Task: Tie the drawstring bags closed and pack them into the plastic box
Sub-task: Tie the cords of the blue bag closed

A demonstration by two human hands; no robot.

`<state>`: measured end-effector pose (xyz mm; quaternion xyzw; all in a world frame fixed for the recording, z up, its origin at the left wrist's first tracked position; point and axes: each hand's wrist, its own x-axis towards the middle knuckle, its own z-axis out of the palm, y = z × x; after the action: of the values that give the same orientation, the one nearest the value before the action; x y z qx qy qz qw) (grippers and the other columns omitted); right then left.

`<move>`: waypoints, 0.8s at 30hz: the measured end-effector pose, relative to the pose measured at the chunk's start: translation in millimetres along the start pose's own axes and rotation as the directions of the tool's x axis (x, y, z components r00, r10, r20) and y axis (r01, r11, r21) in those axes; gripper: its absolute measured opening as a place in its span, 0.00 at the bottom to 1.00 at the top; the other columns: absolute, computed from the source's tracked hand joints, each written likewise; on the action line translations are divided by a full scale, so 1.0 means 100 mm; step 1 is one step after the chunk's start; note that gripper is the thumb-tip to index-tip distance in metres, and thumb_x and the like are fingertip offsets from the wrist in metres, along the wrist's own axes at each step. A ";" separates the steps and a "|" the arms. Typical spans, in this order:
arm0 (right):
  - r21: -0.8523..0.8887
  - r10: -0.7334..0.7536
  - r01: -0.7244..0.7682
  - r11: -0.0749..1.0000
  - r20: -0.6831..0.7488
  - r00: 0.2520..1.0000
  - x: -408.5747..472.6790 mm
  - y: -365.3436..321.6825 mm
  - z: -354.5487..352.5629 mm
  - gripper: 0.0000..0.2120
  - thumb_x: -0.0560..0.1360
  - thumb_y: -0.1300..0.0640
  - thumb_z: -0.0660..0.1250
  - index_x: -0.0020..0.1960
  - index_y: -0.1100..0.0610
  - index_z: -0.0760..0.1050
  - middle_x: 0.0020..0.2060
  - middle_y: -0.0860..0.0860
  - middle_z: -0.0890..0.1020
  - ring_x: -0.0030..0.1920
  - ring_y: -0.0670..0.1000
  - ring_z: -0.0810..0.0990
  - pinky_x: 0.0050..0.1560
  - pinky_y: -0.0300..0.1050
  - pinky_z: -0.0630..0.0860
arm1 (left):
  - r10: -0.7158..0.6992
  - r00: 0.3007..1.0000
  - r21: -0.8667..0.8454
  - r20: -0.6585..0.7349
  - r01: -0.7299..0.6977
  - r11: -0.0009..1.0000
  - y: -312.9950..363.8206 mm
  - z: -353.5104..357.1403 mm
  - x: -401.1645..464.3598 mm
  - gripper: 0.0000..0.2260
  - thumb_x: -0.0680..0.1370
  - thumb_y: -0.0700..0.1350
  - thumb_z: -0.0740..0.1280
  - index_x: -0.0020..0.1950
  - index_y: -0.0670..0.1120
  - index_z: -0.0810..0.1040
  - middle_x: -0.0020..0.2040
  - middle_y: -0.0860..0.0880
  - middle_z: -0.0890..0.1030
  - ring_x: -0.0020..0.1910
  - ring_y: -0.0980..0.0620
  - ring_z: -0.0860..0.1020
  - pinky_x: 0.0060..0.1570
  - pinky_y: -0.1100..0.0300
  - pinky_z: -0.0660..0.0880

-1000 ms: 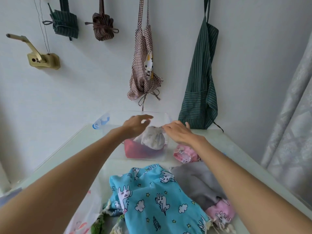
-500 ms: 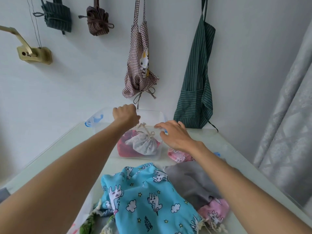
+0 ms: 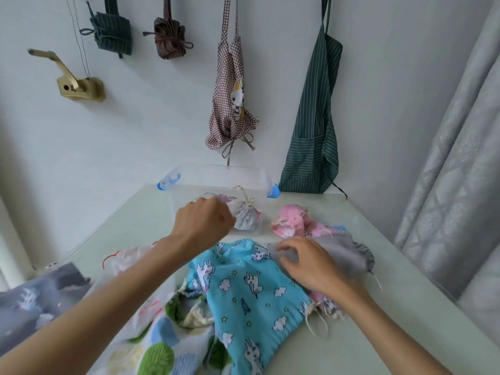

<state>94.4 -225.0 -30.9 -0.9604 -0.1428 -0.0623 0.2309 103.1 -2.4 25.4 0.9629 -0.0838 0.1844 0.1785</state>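
Note:
The clear plastic box (image 3: 216,169) with blue clips stands at the table's far side. A tied white drawstring bag (image 3: 247,217) lies inside it. My left hand (image 3: 203,223) hovers at the box's front left with fingers curled, nothing visible in it. My right hand (image 3: 311,263) lies on the grey bag (image 3: 346,253), fingers and thumb bent into its fabric. A blue unicorn-print bag (image 3: 243,288) lies in front of me. A pink bag (image 3: 289,220) sits right of the box, and a smaller pink one (image 3: 322,299) is partly hidden under my right wrist.
More bags lie at the near left: a green-dotted one (image 3: 157,347), a dark grey cloud-print one (image 3: 35,301) and a white one with red cord (image 3: 127,258). Aprons (image 3: 313,131) hang on the wall behind the table. A curtain (image 3: 446,185) borders the right edge.
Both hands drew back from the box, leaving the white tied bag inside. My left hand went from above the box to its front; my right hand came down onto the grey bag.

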 end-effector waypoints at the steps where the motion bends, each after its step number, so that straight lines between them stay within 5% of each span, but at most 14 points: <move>1: 0.018 0.041 -0.041 0.999 -0.009 0.999 -0.14 0.04 0.02 0.14 0.76 0.53 0.65 0.61 0.49 0.74 0.61 0.44 0.77 0.59 0.44 0.75 0.60 0.45 0.74 | -0.024 1.000 0.111 0.017 0.022 0.994 -0.01 -0.01 -0.16 0.16 0.78 0.57 0.62 0.41 0.47 0.81 0.44 0.53 0.84 0.38 0.51 0.81 0.43 0.56 0.79; 3: -0.014 0.109 -0.110 0.994 -0.022 0.994 -0.36 0.08 0.06 0.18 0.75 0.46 0.65 0.62 0.52 0.74 0.59 0.46 0.78 0.55 0.46 0.77 0.53 0.43 0.76 | -0.115 0.988 0.333 0.103 0.075 0.940 -0.05 -0.01 -0.41 0.27 0.76 0.67 0.56 0.31 0.45 0.71 0.31 0.52 0.76 0.32 0.52 0.77 0.34 0.60 0.74; 5: -0.080 0.170 -0.169 0.982 0.005 0.985 -0.42 0.11 0.14 0.22 0.74 0.41 0.63 0.61 0.54 0.73 0.57 0.48 0.77 0.54 0.49 0.77 0.52 0.46 0.76 | -0.202 0.962 0.443 0.182 0.104 0.891 -0.10 0.08 -0.46 0.30 0.73 0.71 0.52 0.29 0.46 0.64 0.27 0.53 0.69 0.27 0.54 0.70 0.29 0.63 0.63; 8: -0.155 0.171 -0.172 0.973 -0.019 0.985 -0.47 0.01 0.25 0.16 0.75 0.43 0.64 0.55 0.52 0.75 0.52 0.50 0.78 0.52 0.52 0.77 0.50 0.45 0.76 | -0.255 0.926 0.393 0.280 0.132 0.910 -0.10 0.22 -0.50 0.26 0.73 0.68 0.60 0.33 0.46 0.63 0.31 0.52 0.69 0.32 0.52 0.70 0.29 0.62 0.61; 9: -0.167 0.151 -0.159 0.973 -0.061 0.987 -0.48 -0.01 0.29 0.08 0.76 0.45 0.64 0.46 0.49 0.75 0.45 0.50 0.78 0.47 0.52 0.77 0.44 0.44 0.75 | -0.263 0.922 0.356 0.285 0.152 0.922 -0.10 0.27 -0.50 0.24 0.73 0.66 0.63 0.35 0.46 0.64 0.34 0.52 0.71 0.36 0.50 0.73 0.31 0.61 0.63; 10: -0.163 0.150 -0.165 0.973 -0.104 0.983 -0.49 -0.03 0.31 0.10 0.76 0.47 0.65 0.37 0.47 0.71 0.36 0.48 0.75 0.41 0.52 0.75 0.37 0.43 0.72 | -0.261 0.925 0.320 0.277 0.168 0.933 -0.10 0.29 -0.48 0.22 0.73 0.63 0.66 0.36 0.45 0.66 0.36 0.51 0.74 0.39 0.48 0.76 0.34 0.60 0.66; 12: -0.061 0.196 -0.209 0.976 -0.164 0.967 -0.43 -0.02 0.34 0.13 0.78 0.50 0.62 0.35 0.50 0.67 0.32 0.48 0.73 0.37 0.54 0.74 0.30 0.43 0.66 | -0.247 0.947 0.238 0.205 0.197 0.951 -0.09 0.28 -0.42 0.16 0.74 0.57 0.68 0.41 0.44 0.76 0.39 0.49 0.78 0.42 0.47 0.79 0.39 0.57 0.72; 15: 0.177 0.236 -0.183 0.967 -0.354 0.905 -0.33 0.00 0.24 0.08 0.79 0.53 0.59 0.51 0.57 0.73 0.41 0.54 0.81 0.42 0.58 0.80 0.36 0.47 0.72 | -0.209 0.978 0.128 -0.020 0.210 0.969 -0.01 0.15 -0.26 0.12 0.76 0.54 0.67 0.47 0.45 0.82 0.40 0.47 0.83 0.41 0.45 0.80 0.39 0.56 0.74; 18: 0.325 0.219 -0.033 0.945 -0.554 0.803 -0.29 -0.02 0.10 0.04 0.78 0.57 0.62 0.51 0.56 0.74 0.35 0.49 0.79 0.35 0.50 0.77 0.29 0.42 0.69 | -0.163 0.965 0.059 -0.205 0.178 0.982 0.11 0.07 -0.08 0.14 0.77 0.55 0.65 0.45 0.47 0.83 0.38 0.47 0.83 0.39 0.43 0.80 0.34 0.57 0.70; 21: 0.318 0.179 0.078 0.945 -0.701 0.690 -0.34 0.02 0.08 0.03 0.76 0.58 0.64 0.49 0.53 0.75 0.36 0.44 0.77 0.37 0.45 0.76 0.35 0.39 0.71 | -0.125 0.917 -0.058 -0.379 0.111 0.992 0.19 0.16 -0.01 0.11 0.77 0.56 0.64 0.48 0.51 0.83 0.43 0.49 0.84 0.43 0.42 0.80 0.35 0.56 0.68; 23: 0.310 0.196 0.026 0.950 -0.660 0.726 -0.41 0.11 0.15 0.02 0.76 0.57 0.65 0.45 0.51 0.73 0.34 0.42 0.77 0.36 0.46 0.77 0.34 0.43 0.72 | -0.059 0.969 -0.114 -0.241 0.033 0.993 0.16 0.33 0.00 0.10 0.78 0.51 0.64 0.54 0.50 0.81 0.50 0.49 0.83 0.47 0.44 0.80 0.44 0.54 0.74; 24: 0.314 0.232 -0.049 0.948 -0.579 0.781 -0.43 0.18 0.20 0.04 0.76 0.56 0.65 0.42 0.51 0.71 0.31 0.42 0.76 0.35 0.48 0.76 0.34 0.45 0.72 | -0.021 0.999 -0.076 -0.050 0.018 0.997 0.15 0.45 -0.02 0.11 0.79 0.48 0.63 0.59 0.48 0.79 0.54 0.48 0.82 0.49 0.44 0.80 0.50 0.52 0.75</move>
<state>59.9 -241.9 -64.9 -0.8540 0.0048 -0.3295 0.4026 112.0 -32.5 -9.7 0.9512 -0.0767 0.2039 0.2187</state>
